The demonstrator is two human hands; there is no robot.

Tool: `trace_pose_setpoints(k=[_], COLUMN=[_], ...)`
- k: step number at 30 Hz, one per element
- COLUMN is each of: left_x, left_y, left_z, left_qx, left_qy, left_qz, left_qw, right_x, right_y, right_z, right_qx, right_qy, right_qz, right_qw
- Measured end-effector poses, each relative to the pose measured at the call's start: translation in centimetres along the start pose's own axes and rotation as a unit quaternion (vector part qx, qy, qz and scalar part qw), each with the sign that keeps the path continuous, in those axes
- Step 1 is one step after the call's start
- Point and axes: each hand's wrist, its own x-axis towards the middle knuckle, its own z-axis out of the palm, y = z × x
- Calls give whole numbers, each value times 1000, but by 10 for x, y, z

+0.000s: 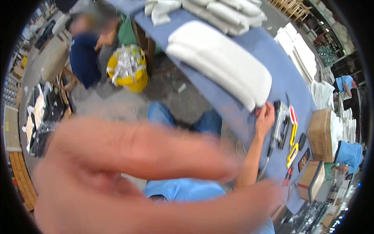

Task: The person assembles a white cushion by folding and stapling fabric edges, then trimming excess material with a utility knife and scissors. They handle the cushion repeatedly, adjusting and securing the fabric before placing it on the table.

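My left hand (128,167) fills the lower foreground, very close and blurred by motion. Its fingers are spread with a gap between them, and nothing shows in it. On the right, my right hand (265,116) has its fingers closed at the near corner of a long white padded cushion (222,58). A small reddish spot beside these fingertips is too small to make out. The cushion lies on a blue-grey table (241,124), its folded layers showing along the left side.
Right of my right hand lie a grey corded tool (279,123), a red-and-white-handled tool (293,116), a yellow tool (292,156) and red-handled pliers (288,176). More white cushions (222,13) are stacked at the far end. Cardboard boxes (320,134), a yellow bucket (136,82) and another person (85,58) surround the table.
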Motion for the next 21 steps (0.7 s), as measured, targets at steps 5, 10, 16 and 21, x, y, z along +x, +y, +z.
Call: trace_pose_setpoints(k=[5, 10, 16, 21], left_x=[-18, -49, -142, -247], left_y=[-46, -76, -166, -262], left_z=[18, 11, 63, 167], left_qx=[-70, -75, -98, -218], left_qy=[29, 67, 211, 169], left_qz=[13, -44, -407, -633], left_qw=[997, 994, 883, 723], right_x=[-16, -18, -7, 10], right_y=[9, -5, -90, -167], right_z=[-47, -27, 46, 220], right_qx=[-57, -71, -96, -192], right_qy=[44, 84, 67, -232], right_qz=[32, 21, -141, -334], right_qw=[997, 994, 983, 893])
